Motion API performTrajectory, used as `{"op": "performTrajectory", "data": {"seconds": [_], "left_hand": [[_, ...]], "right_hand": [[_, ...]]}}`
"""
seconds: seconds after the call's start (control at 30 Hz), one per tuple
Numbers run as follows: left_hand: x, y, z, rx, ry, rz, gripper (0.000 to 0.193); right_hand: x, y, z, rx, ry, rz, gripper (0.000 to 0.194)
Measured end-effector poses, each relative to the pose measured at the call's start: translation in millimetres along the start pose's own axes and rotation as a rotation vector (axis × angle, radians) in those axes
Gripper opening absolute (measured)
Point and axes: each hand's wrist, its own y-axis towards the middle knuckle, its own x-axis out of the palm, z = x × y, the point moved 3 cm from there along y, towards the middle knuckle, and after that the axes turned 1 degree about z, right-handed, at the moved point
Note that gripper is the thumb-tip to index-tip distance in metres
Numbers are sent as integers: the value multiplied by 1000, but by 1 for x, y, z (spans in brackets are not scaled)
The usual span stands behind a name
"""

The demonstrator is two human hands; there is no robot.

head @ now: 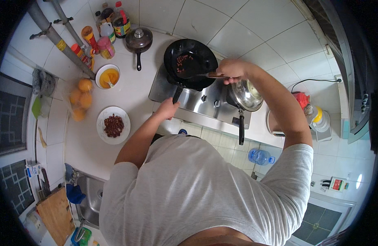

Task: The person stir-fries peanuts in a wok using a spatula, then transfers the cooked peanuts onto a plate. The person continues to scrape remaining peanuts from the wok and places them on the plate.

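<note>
My left hand (168,109) grips the black handle of a wok (204,58), which sits tilted over the left burner of a steel gas stove (192,100). In my right hand (233,71) is the brown handle of a spatula (214,75); its head reaches into the wok. Small reddish-brown pieces (183,62) lie on the wok's far left inner side. A white plate (126,123) on the counter at left holds a heap of dark reddish-brown pieces (113,125). Behind it stands a white bowl (98,77) of yellow-orange liquid with a spoon in it.
A steel pan (249,98) with a black handle rests on the right burner, partly behind my right arm. A small lidded pot (139,41), seasoning bottles (121,23) and bagged oranges (84,100) stand at left. A sink (89,190) is at lower left; a blue water bottle (259,156) is on the floor.
</note>
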Motion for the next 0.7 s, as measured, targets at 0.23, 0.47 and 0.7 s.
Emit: {"op": "performTrajectory", "data": {"seconds": [0.23,0.47,0.7], "left_hand": [[-1,0,-1,-23,-45,-42,41],[7,8,-7,-123,-500,-153,32],[7,2,8,-64,-88,-47,38]], "right_hand": [[44,3,-23,7,466,11,20],[59,21,-23,20,426,129,30],[103,29,27,18,461,194,48]]}}
